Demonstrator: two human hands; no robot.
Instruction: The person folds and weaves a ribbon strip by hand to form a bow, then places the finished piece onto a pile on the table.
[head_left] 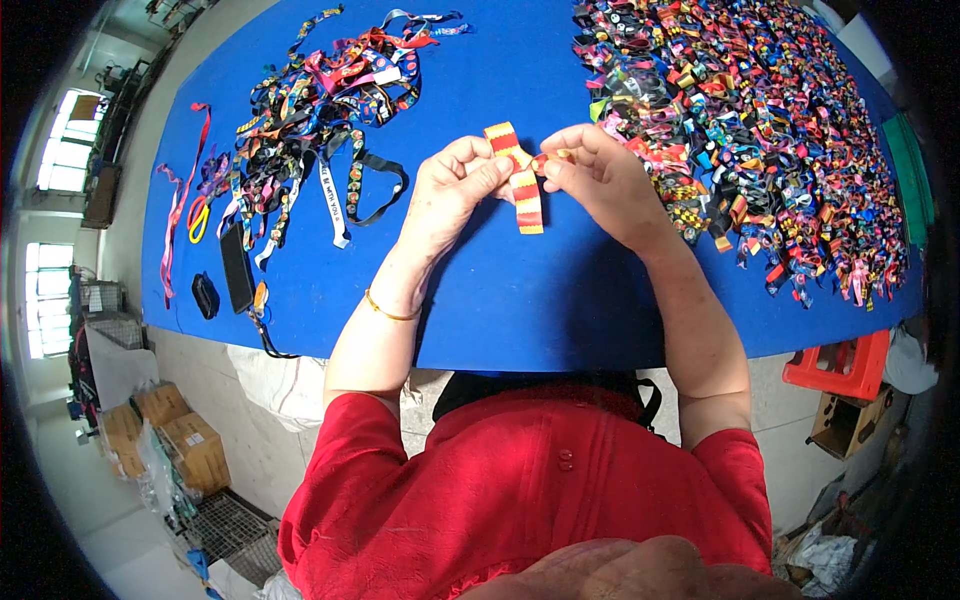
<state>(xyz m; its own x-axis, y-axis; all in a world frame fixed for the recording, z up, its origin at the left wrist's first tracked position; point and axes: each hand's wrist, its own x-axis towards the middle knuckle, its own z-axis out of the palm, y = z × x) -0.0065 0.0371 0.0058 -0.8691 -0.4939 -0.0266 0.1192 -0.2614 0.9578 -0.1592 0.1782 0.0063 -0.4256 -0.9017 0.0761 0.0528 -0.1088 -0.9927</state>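
Note:
Over the middle of the blue table I hold up a red and yellow ribbon strap with wavy-edged stripes. My left hand pinches it between thumb and fingertips. My right hand is closed on the same strap just to the right, where it is folded or looped; the fingers partly hide that spot. One end of the strap sticks up above the hands, and another hangs down between them. A thin gold bangle circles my left wrist.
A tangled heap of printed lanyards lies at the far left. Nearer are a black phone and a small black pouch. Rows of bundled colourful straps cover the table's right. A red plastic stool stands at right; cardboard boxes at left.

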